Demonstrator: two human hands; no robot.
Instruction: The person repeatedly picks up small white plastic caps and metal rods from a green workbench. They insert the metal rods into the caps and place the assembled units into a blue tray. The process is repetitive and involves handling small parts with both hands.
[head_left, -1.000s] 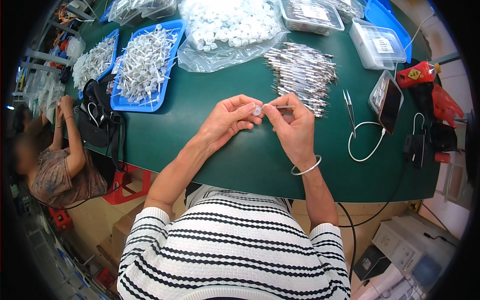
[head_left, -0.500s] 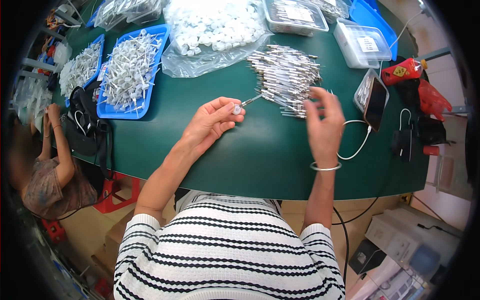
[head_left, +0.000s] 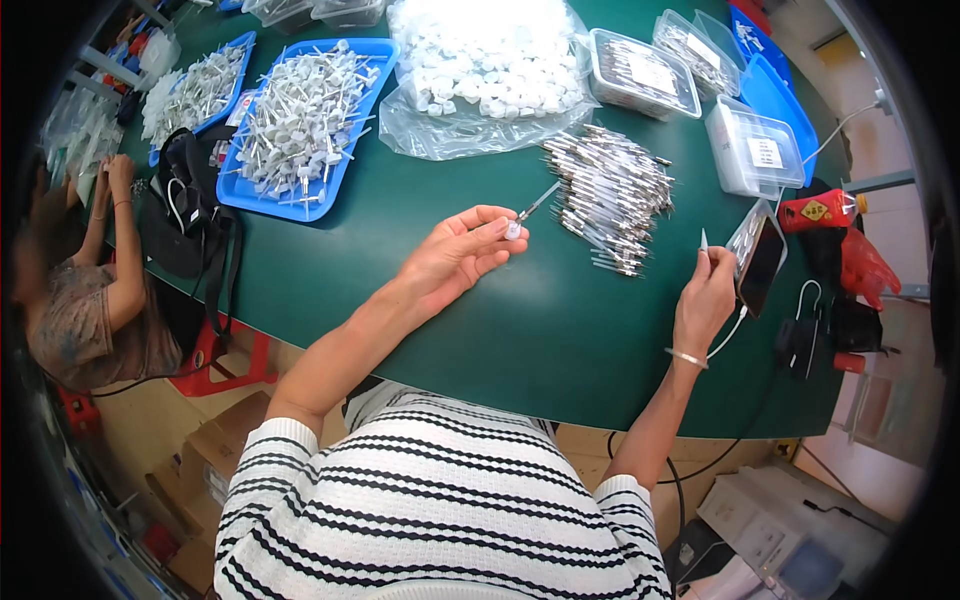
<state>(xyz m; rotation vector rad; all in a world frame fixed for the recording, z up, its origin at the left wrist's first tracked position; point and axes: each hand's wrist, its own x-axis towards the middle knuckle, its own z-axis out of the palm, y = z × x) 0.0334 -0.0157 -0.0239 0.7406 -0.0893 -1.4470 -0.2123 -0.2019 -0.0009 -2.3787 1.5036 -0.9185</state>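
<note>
My left hand (head_left: 455, 262) is closed on a small white plastic cap (head_left: 514, 231). A thin metal-and-clear rod (head_left: 540, 201) sticks up out of that cap, slanting to the far right. Farther right, my right hand (head_left: 704, 305) pinches a small pointed whitish tip (head_left: 703, 240) between thumb and fingers. It is beside a clear plastic box (head_left: 742, 238) whose contents are hard to make out, with a dark phone (head_left: 768, 262) lying over its right side. Between my hands and a little beyond them lies a heap of thin metal-and-clear rods (head_left: 610, 195).
A blue tray (head_left: 228, 186) of white-capped rods stands left, another tray beyond it. At the back are a bag of white caps (head_left: 480, 60) and plastic boxes (head_left: 645, 80). A red bottle (head_left: 818, 210) and a cable sit right. Another person (head_left: 100, 290) works at far left.
My right hand has moved right, from the rod heap to the clear box, and now shows a pointed tip in its fingers. The left hand keeps its cap and rod. The view has shifted.
</note>
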